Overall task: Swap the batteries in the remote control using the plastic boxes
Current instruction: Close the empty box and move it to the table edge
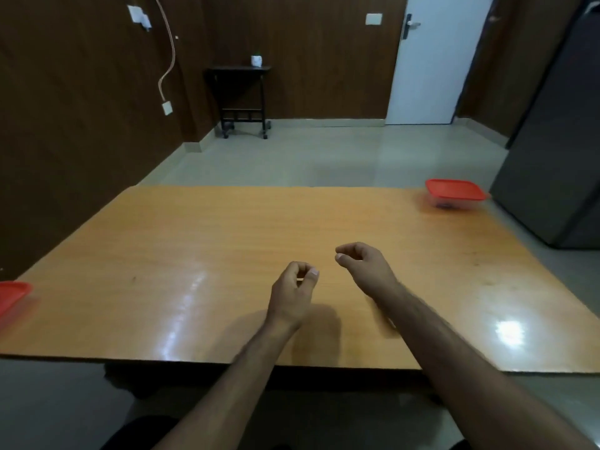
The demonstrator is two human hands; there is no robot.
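Two hands, two red-lidded boxes, one table. The left hand (292, 292) and right hand (363, 263) hover over the lower centre of the table (227, 238), a little apart from each other, fingers loosely curled with thumb near fingertips; neither holds anything that can be seen. One box (456, 193), with a clear body and red lid, sits at the upper right corner of the tabletop, close to both the far and right edges. The second box (13, 295) shows only as a red lid cut off by the left edge of the frame, at the table's left side. The remote is not visible; a dark shape inside the right box is too blurred to identify. The glossy wood between and around the hands lies open out to both boxes, which are well apart from the hands. Beyond the far edge is pale floor; a dark cabinet (558, 141) stands just beside the table's right corner, a small black stand (242, 99) at upper centre, and a white door (435, 60) at upper right.
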